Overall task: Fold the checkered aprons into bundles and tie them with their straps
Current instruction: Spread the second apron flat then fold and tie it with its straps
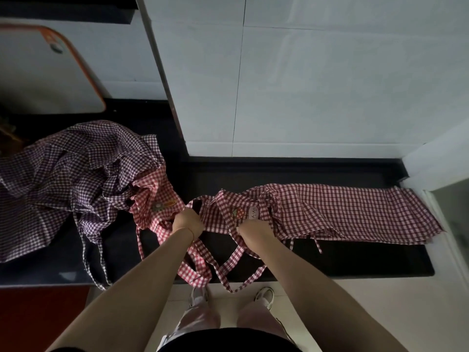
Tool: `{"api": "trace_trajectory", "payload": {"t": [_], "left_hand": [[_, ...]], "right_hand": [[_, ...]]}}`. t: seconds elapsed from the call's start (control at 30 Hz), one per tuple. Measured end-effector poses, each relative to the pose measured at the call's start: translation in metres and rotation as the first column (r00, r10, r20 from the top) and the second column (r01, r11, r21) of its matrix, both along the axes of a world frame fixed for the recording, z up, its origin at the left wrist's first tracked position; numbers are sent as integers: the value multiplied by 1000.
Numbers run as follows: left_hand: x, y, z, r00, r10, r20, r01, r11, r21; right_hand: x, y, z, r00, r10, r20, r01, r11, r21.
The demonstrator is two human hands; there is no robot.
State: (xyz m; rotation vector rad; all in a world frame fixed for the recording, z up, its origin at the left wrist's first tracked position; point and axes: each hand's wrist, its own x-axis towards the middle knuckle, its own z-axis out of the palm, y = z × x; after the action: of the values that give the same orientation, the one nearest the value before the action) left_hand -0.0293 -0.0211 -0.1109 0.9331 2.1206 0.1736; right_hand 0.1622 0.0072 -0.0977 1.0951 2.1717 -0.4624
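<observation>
A dark-red checkered apron [330, 212] lies folded into a long strip on the black counter [355, 255], its far end reaching the counter's right end beside the white wall [317, 85]; the left hand [188, 222] is closed on the strip's left edge, and the right hand [251, 231] is closed on the cloth just to the right of it, below a small strawberry patch [239, 213]; the apron's straps [238, 265] hang in loops over the counter's front edge, above the person's white shoes [265, 295]; to the left of the strip, touching the left hand, a lighter red checkered apron [154, 199] lies crumpled with part of it draped over the front edge; further left on the counter sits a heap of purple checkered aprons [76, 174], loose, with thin straps trailing off the edge; behind the heap an orange-rimmed white board [45, 72] leans upright
</observation>
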Motion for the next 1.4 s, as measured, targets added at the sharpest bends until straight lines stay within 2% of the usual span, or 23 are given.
{"api": "trace_trajectory", "payload": {"t": [0.07,0.13,0.23,0.3,0.43,0.5,0.57,0.6,0.67,0.77,0.83,0.93,1.0,1.13,1.2,1.33,1.4], "left_hand": [[5,4,10,961,-251,-116,237,964,-121],[12,14,22,885,-383,-265,356,923,-143],[15,35,31,878,-280,-387,330,941,68],[11,49,27,911,-245,-333,312,936,165],[18,73,21,970,-212,-121,237,939,249],[34,83,21,944,-316,-98,330,907,262],[53,93,17,859,-492,-141,512,828,228],[61,96,14,808,-562,-175,588,786,192],[77,101,8,714,-657,-242,692,716,97],[87,102,4,604,-726,-329,755,653,-55],[87,102,3,573,-744,-343,758,640,-124],[86,99,3,581,-749,-318,746,646,-158],[81,94,0,618,-719,-319,717,681,-146],[77,90,0,676,-652,-344,649,748,-141],[84,90,1,667,-654,-357,654,744,-140],[102,88,1,657,-664,-357,700,713,-36],[107,86,-2,680,-649,-342,695,718,21]], "right_hand": [[2,6,9,997,-29,-67,29,1000,-5],[5,14,18,973,-87,-214,110,989,97],[13,30,21,892,-103,-441,287,882,374],[22,43,20,874,-107,-473,351,813,464],[49,65,24,819,-313,-481,540,703,463],[62,68,20,757,-467,-457,642,663,386],[75,67,15,696,-632,-341,708,684,178],[79,65,12,714,-659,-237,694,712,108],[87,58,7,767,-638,-64,641,764,72],[91,49,-1,798,-602,30,597,797,97],[91,45,-6,816,-576,56,567,815,122],[93,41,-7,846,-529,65,517,844,141],[94,41,-5,873,-484,54,475,871,125],[121,45,10,911,-413,-12,413,911,-19],[139,41,15,937,-346,-41,348,936,49],[158,23,9,969,-245,39,227,939,258],[161,17,1,977,-209,-27,205,912,354]]}}
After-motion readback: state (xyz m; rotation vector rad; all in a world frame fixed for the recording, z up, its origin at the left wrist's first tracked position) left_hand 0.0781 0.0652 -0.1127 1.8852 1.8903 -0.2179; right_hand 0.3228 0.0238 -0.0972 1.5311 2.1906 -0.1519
